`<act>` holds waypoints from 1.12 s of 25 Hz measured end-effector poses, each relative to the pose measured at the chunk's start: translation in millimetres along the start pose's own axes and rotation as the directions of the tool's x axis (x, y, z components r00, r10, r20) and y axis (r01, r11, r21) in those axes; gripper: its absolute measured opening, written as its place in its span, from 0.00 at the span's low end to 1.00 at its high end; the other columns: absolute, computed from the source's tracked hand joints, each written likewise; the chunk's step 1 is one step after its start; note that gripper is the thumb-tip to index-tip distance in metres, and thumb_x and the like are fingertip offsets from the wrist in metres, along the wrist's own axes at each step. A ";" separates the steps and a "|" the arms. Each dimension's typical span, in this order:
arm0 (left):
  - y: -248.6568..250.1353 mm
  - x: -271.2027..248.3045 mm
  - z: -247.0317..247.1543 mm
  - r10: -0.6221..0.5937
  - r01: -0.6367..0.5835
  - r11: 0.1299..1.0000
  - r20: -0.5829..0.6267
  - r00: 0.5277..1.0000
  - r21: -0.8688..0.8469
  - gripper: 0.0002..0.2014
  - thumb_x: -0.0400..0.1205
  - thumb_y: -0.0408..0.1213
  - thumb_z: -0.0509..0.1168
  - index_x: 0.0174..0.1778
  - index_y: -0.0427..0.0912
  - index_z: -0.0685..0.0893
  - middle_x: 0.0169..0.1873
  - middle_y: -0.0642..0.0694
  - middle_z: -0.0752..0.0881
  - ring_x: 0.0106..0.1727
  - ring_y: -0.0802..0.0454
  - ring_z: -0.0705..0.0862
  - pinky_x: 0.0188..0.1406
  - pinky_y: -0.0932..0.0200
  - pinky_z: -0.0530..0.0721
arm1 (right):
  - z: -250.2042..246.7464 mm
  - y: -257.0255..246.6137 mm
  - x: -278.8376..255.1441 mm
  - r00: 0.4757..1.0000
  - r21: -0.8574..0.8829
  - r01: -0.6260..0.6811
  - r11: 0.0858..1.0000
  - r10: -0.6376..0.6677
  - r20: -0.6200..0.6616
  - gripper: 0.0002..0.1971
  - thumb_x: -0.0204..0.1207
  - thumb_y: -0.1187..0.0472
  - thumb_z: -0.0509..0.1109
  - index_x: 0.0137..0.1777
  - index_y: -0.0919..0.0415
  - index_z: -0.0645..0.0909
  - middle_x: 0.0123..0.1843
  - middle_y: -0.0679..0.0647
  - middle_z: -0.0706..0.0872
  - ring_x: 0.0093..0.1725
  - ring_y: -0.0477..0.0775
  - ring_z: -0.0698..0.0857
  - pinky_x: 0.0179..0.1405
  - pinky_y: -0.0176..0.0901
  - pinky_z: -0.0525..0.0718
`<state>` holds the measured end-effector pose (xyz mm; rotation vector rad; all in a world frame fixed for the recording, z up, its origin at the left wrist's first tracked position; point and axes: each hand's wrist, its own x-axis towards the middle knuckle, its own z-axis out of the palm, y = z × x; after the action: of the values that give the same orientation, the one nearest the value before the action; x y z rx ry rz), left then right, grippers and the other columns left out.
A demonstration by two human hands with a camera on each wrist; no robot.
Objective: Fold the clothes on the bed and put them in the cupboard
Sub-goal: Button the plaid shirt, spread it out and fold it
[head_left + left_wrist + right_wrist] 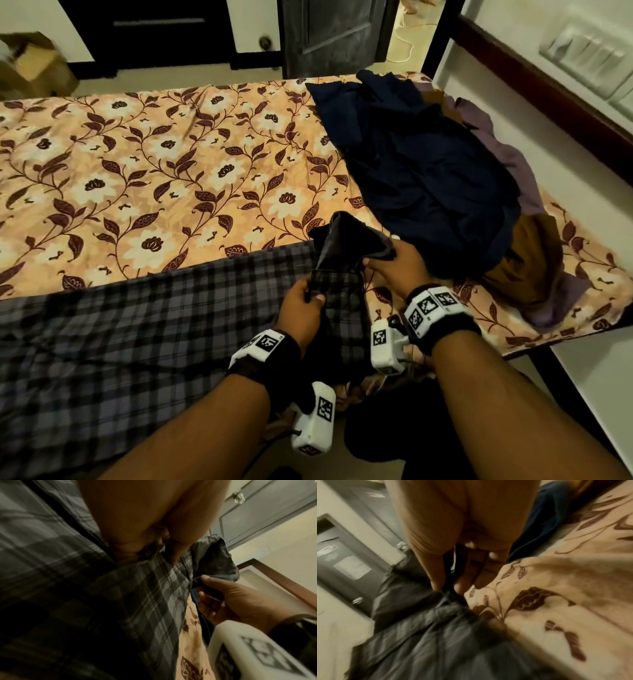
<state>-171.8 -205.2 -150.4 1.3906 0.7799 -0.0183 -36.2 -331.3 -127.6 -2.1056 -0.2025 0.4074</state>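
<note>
Plaid garment (137, 342) spread along the near edge of the bed (154, 171), long axis stretching away left of both hands.

Left hand (301, 305) and right hand (394, 267) each pinch its bunched right end; a dark clothes pile (428, 171) lies beyond the right hand; dark doors (329, 31) behind.

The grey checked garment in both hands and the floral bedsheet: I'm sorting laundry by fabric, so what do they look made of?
The grey checked garment looks like thin woven cloth, probably cotton or a blend: matte, crisp plaid lines, soft creases where the left hand and right hand pinch it. The peach floral bedsheet looks like printed woven cotton, matte and smooth; fibre cannot be confirmed.
</note>
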 end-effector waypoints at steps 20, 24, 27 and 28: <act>44.4 31.9 -7.1 -0.220 0.221 0.975 0.043 0.975 -0.007 0.55 0.56 0.87 0.58 0.65 0.44 0.84 0.59 0.39 0.87 0.59 0.39 0.87 0.64 0.39 0.82 | 21.8 -4.1 -32.0 0.867 -0.074 0.256 0.964 -0.195 0.459 0.21 0.75 0.79 0.64 0.64 0.61 0.83 0.66 0.53 0.82 0.67 0.50 0.78 0.70 0.39 0.73; 55.5 25.6 1.6 -0.156 0.157 0.988 0.026 0.987 -0.012 0.18 0.78 0.42 0.75 0.57 0.32 0.87 0.50 0.35 0.90 0.49 0.38 0.90 0.56 0.43 0.88 | 21.6 5.2 -26.4 0.909 -0.191 0.305 0.933 -0.225 0.351 0.23 0.70 0.78 0.70 0.65 0.64 0.82 0.62 0.56 0.77 0.63 0.52 0.77 0.64 0.32 0.72; 56.4 34.3 -1.3 -0.212 0.198 0.969 -0.085 0.974 -0.148 0.10 0.82 0.35 0.68 0.54 0.32 0.87 0.50 0.32 0.89 0.51 0.33 0.88 0.57 0.35 0.86 | 17.4 4.8 -28.5 0.935 -0.170 0.275 0.946 -0.222 0.277 0.24 0.69 0.76 0.74 0.65 0.59 0.81 0.58 0.53 0.78 0.58 0.47 0.77 0.58 0.33 0.75; 55.5 35.7 -1.7 -0.235 0.213 0.960 -0.112 0.966 -0.182 0.09 0.83 0.38 0.68 0.51 0.34 0.86 0.51 0.32 0.89 0.52 0.32 0.88 0.57 0.33 0.86 | 16.7 5.5 -28.8 0.932 -0.166 0.275 0.947 -0.220 0.288 0.24 0.68 0.76 0.74 0.63 0.59 0.81 0.59 0.53 0.80 0.58 0.49 0.79 0.60 0.39 0.78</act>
<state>-120.8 -176.2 -120.2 1.1464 1.0250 -0.0360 -69.1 -329.6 -134.5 -2.1835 -0.6888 0.5341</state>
